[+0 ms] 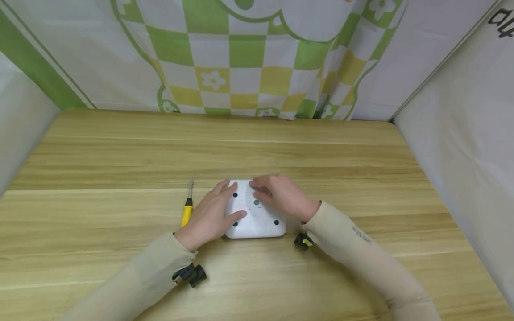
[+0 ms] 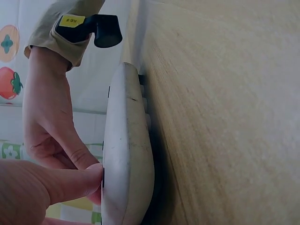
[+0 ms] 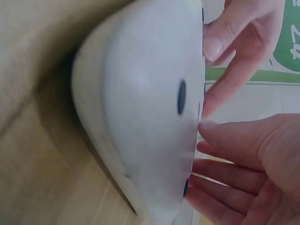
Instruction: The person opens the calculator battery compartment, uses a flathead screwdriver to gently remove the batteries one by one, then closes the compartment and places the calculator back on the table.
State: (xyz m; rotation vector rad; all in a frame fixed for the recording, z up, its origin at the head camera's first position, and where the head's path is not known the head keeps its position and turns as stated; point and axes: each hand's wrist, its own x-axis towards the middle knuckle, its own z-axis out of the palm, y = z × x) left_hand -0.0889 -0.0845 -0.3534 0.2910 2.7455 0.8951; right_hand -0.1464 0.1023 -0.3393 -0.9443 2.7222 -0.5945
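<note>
Left hand (image 1: 210, 216) relaxed, fingers laid nearly straight over the left side of a white device (image 1: 257, 229), thumb on its upward face; likely placed so to stop it sliding. Right hand (image 1: 286, 197) loosely bent over the far right part, gripping nothing visible, thumb and forefinger apart; perhaps poised for fine work at the surface. Device flat on the counter (image 1: 120, 214), with dark round spots (image 1: 276, 222) and a green dot (image 1: 256, 202) facing up, key-like bumps (image 2: 144, 103) beneath; probably turned over to expose its back. Just left, beside the left wrist, a yellow-handled screwdriver (image 1: 187, 214), apparently within easy reach. Hard to make out: exact contact at the right fingertips. Hidden: far right corner, under the right hand; handle end, behind the left wrist. Cut off at the picture's edge: lettering (image 1: 502, 22) high on the right.
</note>
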